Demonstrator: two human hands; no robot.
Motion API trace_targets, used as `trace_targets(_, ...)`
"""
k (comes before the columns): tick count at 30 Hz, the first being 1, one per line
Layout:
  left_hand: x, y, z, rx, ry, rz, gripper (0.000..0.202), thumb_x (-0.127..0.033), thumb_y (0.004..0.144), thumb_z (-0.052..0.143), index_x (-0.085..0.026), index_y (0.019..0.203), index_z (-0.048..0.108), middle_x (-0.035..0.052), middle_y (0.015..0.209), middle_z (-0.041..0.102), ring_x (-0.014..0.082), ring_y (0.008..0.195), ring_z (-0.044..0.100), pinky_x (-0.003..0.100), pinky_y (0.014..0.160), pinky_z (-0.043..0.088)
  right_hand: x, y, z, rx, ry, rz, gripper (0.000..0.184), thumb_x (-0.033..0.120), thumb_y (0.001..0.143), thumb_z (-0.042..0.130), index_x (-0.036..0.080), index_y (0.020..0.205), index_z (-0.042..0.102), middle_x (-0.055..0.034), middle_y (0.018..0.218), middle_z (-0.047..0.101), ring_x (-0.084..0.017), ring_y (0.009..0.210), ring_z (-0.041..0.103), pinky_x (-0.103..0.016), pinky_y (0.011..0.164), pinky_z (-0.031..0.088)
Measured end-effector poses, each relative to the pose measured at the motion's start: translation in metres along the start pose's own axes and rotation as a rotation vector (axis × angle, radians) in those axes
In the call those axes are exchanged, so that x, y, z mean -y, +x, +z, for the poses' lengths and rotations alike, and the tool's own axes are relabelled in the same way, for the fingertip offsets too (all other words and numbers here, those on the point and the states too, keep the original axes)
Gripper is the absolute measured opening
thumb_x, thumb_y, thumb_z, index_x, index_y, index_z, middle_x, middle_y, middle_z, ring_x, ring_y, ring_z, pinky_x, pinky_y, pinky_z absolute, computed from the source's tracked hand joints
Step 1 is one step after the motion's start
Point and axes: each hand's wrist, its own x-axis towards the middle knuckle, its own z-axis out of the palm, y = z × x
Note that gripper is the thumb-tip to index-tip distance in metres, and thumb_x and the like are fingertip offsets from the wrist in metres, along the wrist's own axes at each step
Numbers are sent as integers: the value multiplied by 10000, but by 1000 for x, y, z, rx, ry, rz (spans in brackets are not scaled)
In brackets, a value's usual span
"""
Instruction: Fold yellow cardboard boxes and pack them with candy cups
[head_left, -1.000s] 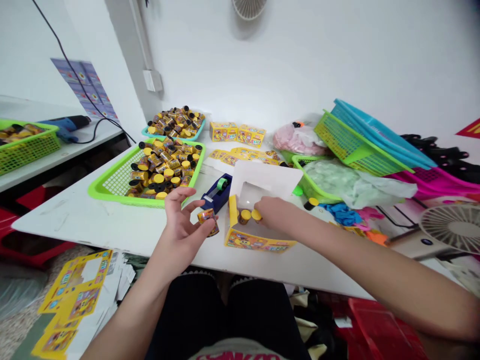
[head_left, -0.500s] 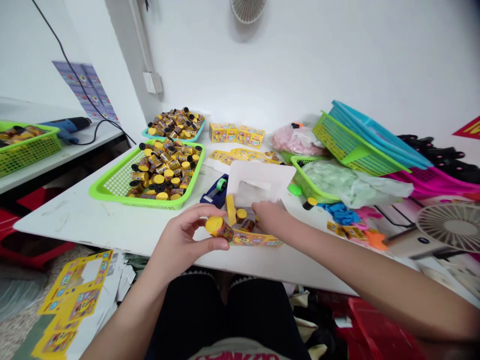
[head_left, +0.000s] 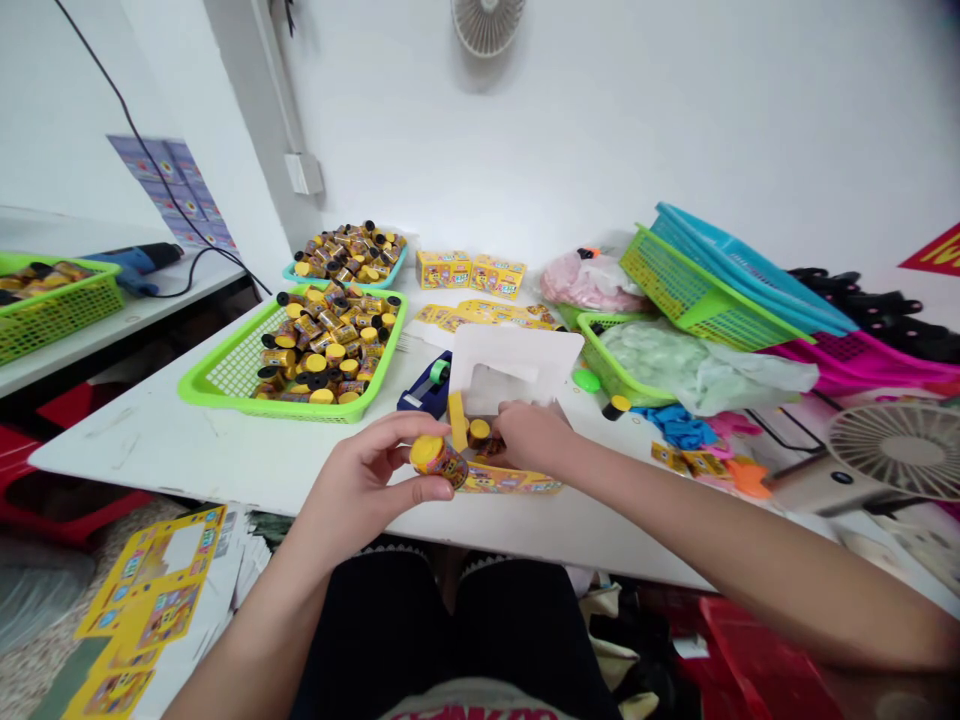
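Between the thumb and fingers of my left hand (head_left: 386, 475) is a small yellow-capped canister (head_left: 438, 460) with a printed label. It is tilted and close to the left front corner of an open printed cardboard box (head_left: 514, 480). The box's white lid (head_left: 517, 350) stands raised at the back. My right hand (head_left: 534, 437) reaches into the box, its fingers bent down among the canisters; the fingertips, and anything in them, are hidden. Just left of those fingers, another yellow-capped canister (head_left: 478, 432) shows inside the box.
A green basket (head_left: 196, 385) full of canisters sits to the left, with a blue basket (head_left: 291, 272) behind it. Beside the box is a blue tape dispenser (head_left: 427, 390). Two closed boxes (head_left: 444, 270) stand by the wall. At right are stacked baskets (head_left: 705, 290) and a small fan (head_left: 900, 450).
My right hand has shifted slightly left and deeper into the box, now covering a canister that showed before. My left hand keeps its hold on the canister. The view has tilted slightly.
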Motion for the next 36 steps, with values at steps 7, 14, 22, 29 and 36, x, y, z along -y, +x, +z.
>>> trace_targets(7, -2, 0, -2, 27, 22, -8, 389, -160, 617, 861, -248, 985, 771, 65, 1046, 687, 215, 997, 643, 319, 890, 539, -9, 10, 6, 21, 29, -25, 243, 300, 863, 580, 223, 1020, 750, -102, 1040, 685, -232, 908, 666, -274, 657, 440)
trace_targets(14, 1, 0, 0, 91, 50, 45, 367, -136, 715, 798, -303, 1036, 737, 53, 1116, 642, 195, 1108, 603, 269, 896, 538, -15, 14, 8, -86, 34, 61, 317, 353, 846, 614, 191, 1110, 678, -122, 1075, 698, -267, 930, 672, -304, 683, 454)
trace_targets(22, -14, 15, 16, 164, 263, 108, 309, -181, 788, 735, -288, 1075, 689, 54, 1148, 614, 185, 1111, 588, 238, 862, 541, -7, 11, 5, -195, 60, -18, 258, 361, 807, 650, 205, 1012, 670, -82, 903, 738, -270, 842, 691, -303, 642, 431)
trace_targets(29, -17, 71, 48, 412, 762, 151, 479, -161, 738, 715, -273, 1193, 613, 16, 1076, 708, 203, 892, 680, 303, 810, 538, -65, -37, -40, -639, 322, 121, 302, 507, 872, 561, 221, 825, 648, -19, 676, 665, -171, 595, 597, -279, 548, 367)
trace_targets(36, 37, 126, 110, 801, 1224, 127, 413, -245, 689, 769, -177, 1062, 606, 87, 932, 715, 271, 811, 686, 313, 644, 492, -125, -2, 43, -1035, 1410, 80, 335, 542, 812, 622, 238, 689, 556, 32, 598, 570, -138, 562, 545, -275, 562, 459)
